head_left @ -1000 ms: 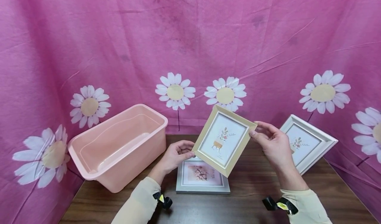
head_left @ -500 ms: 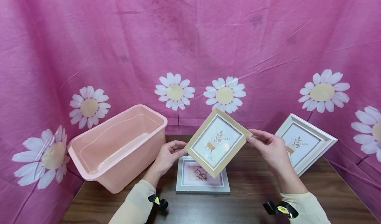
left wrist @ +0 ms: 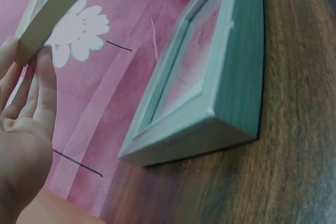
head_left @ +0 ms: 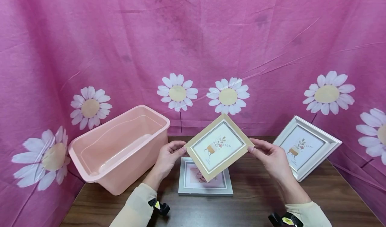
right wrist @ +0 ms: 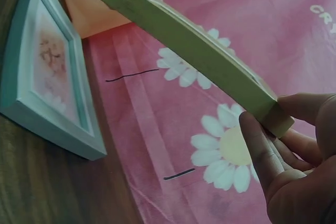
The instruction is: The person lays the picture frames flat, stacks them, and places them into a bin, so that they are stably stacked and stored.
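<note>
Between both hands a tan picture frame (head_left: 219, 148) is held in the air, turned cornerwise, its print of a plant in an orange pot facing up toward the head camera. My left hand (head_left: 166, 158) pinches its left corner between thumb and fingers. At the opposite corner my right hand (head_left: 272, 158) pinches it the same way; the right wrist view shows the thumb and fingers on the frame's edge (right wrist: 194, 56). Below it a grey-green picture frame (head_left: 205, 188) with a pink flower print lies on the table, partly covered by the tan one in the head view.
A pink plastic bin (head_left: 120, 153) stands at the left of the wooden table (head_left: 193, 210). On the right a white picture frame (head_left: 307, 146) leans tilted, with a similar plant print. Behind everything hangs a pink cloth (head_left: 193, 46) with daisies.
The tan frame has turned clockwise and come a little left and lower, both hands still pinching its corners. The bin and the other two frames have stayed in place.
</note>
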Demonstrator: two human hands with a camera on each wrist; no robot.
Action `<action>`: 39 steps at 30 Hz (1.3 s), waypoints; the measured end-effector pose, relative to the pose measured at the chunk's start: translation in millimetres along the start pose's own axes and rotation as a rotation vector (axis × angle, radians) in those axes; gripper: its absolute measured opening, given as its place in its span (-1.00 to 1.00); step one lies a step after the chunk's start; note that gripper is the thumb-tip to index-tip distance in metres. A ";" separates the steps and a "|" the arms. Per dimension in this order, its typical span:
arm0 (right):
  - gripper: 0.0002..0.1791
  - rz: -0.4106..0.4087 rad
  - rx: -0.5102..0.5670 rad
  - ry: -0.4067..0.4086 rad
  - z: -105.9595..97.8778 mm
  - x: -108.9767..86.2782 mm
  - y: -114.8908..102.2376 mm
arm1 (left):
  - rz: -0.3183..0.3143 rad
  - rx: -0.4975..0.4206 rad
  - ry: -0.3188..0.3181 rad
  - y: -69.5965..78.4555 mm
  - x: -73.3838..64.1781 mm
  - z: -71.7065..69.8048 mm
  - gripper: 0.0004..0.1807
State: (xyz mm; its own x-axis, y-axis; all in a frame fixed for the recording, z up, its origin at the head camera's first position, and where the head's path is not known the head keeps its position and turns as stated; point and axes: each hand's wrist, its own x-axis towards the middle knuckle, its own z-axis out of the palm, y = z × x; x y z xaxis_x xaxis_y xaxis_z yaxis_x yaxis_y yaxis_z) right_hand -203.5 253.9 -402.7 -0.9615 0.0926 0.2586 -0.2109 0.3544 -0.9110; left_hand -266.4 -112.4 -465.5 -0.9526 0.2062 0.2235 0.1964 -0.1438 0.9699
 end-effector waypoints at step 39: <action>-0.56 0.085 0.005 -0.071 36.1 -44.9 26.9 | -0.078 0.164 0.271 4.6 0.5 -4.8 -0.69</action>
State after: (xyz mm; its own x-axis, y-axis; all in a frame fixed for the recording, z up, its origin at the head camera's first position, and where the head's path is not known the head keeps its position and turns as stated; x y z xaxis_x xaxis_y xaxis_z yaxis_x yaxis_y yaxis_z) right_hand -172.3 225.7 -450.4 -0.9861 0.0559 0.1566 -0.1284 0.3430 -0.9305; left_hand -267.1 -117.7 -461.4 -0.9891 -0.0582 0.1356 0.1344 0.0243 0.9906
